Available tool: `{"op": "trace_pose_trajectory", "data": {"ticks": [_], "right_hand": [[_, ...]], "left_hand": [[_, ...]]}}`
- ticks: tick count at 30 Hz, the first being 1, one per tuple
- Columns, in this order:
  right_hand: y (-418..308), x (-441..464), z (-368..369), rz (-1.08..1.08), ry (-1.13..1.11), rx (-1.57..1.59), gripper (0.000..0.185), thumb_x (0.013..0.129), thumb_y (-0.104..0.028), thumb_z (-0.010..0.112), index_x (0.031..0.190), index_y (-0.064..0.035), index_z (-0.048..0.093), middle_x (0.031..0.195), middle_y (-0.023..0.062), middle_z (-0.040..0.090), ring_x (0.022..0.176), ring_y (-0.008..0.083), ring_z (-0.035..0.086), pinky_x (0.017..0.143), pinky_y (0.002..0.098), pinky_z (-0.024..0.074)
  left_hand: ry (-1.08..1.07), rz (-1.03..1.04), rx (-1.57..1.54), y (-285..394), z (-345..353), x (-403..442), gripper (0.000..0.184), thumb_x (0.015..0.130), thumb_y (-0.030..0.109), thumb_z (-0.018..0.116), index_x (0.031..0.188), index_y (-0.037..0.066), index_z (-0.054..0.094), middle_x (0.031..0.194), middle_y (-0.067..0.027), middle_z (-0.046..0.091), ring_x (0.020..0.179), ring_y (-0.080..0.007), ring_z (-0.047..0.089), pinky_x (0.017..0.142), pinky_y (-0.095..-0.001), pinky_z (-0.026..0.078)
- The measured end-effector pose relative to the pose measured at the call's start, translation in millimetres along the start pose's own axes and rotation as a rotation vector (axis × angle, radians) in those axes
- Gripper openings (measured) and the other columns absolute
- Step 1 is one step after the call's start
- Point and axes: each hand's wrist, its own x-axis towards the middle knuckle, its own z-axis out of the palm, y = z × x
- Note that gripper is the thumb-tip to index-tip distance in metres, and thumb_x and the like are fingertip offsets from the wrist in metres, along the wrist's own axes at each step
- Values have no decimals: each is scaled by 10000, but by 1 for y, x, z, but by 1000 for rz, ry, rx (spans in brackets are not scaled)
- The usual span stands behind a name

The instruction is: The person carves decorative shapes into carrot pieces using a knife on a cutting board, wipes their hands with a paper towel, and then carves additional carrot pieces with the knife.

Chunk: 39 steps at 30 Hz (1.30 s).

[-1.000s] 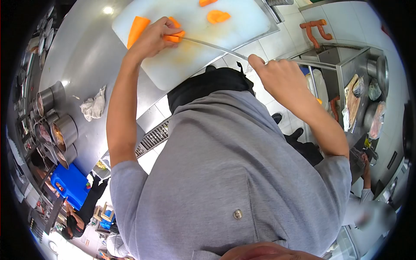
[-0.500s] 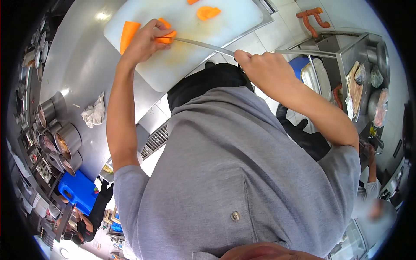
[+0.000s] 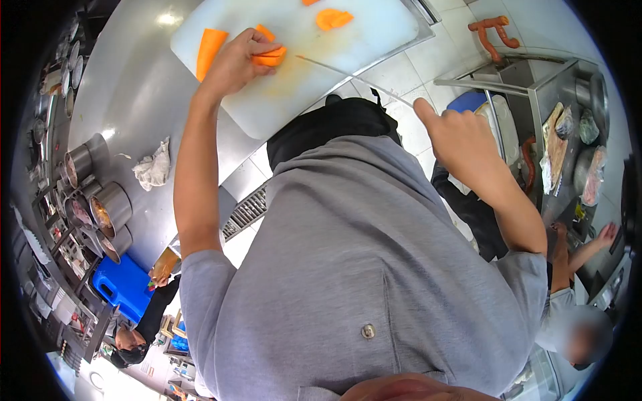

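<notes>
Near the top of the view, a white cutting board [image 3: 267, 107] lies on the steel counter. My left hand [image 3: 237, 61] is closed on a carrot piece [image 3: 269, 59] on the board. A larger carrot chunk [image 3: 210, 52] lies just left of that hand, and carrot slices [image 3: 333, 19] sit farther right on the board. My right hand [image 3: 461, 137] is wrapped round the handle of a long thin knife [image 3: 361, 81]. The blade points left, its tip over the board and a little apart from the held carrot.
A crumpled cloth [image 3: 154, 166] and metal pots [image 3: 110, 206] are on the steel counter [image 3: 127, 73] at left, near a blue container [image 3: 124, 286]. A person [image 3: 130, 337] is at lower left, another [image 3: 568, 314] at lower right. A steel rack [image 3: 535, 100] stands at right.
My right hand has moved right and slightly down, drawing the knife tip away from the carrot. My left hand still grips the piece. The person at lower right has shifted, and more of their arms shows.
</notes>
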Motion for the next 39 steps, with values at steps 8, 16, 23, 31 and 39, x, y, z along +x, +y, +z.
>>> {"op": "trace_pose_trajectory", "data": {"ticks": [8, 16, 23, 31, 39], "right_hand": [[7, 25, 39, 177, -2, 995, 144, 1015, -211, 549, 1001, -70, 523, 619, 171, 579, 546, 296, 598, 557, 403, 473], [25, 39, 107, 197, -283, 1464, 181, 1031, -210, 530, 1086, -44, 577, 649, 65, 595, 476, 110, 488, 475, 264, 418], [70, -23, 138, 444, -364, 1520, 284, 976, -248, 620, 1157, -30, 605, 676, 37, 579, 467, 104, 530, 397, 231, 367], [84, -38, 122, 442, -310, 1494, 163, 965, -167, 639, 1041, -23, 623, 701, 26, 584, 481, 101, 541, 391, 227, 353], [48, 5, 117, 333, -193, 1474, 122, 973, -145, 626, 1013, -30, 629, 710, 17, 599, 582, 72, 542, 462, 229, 367]], "left_hand": [[297, 65, -644, -10, 20, -21, 447, 792, -87, 733, 1218, 35, 686, 1237, -81, 582, 1151, -204, 592, 961, -318, 519], [592, 58, -441, 2, 54, -15, 370, 755, -104, 759, 1096, 1, 665, 1175, -91, 628, 1080, -208, 635, 908, -325, 551], [717, 65, -579, 4, 55, -19, 367, 766, -117, 758, 1088, 14, 640, 1186, -88, 614, 1087, -205, 626, 957, -321, 534], [847, 135, -621, 12, 34, -28, 425, 771, -165, 737, 1119, 21, 579, 1256, -119, 557, 1208, -211, 576, 1058, -340, 482], [929, 126, -623, 21, 34, -34, 369, 762, -107, 768, 1067, 18, 605, 1190, -98, 537, 1083, -207, 602, 932, -320, 544]]}}
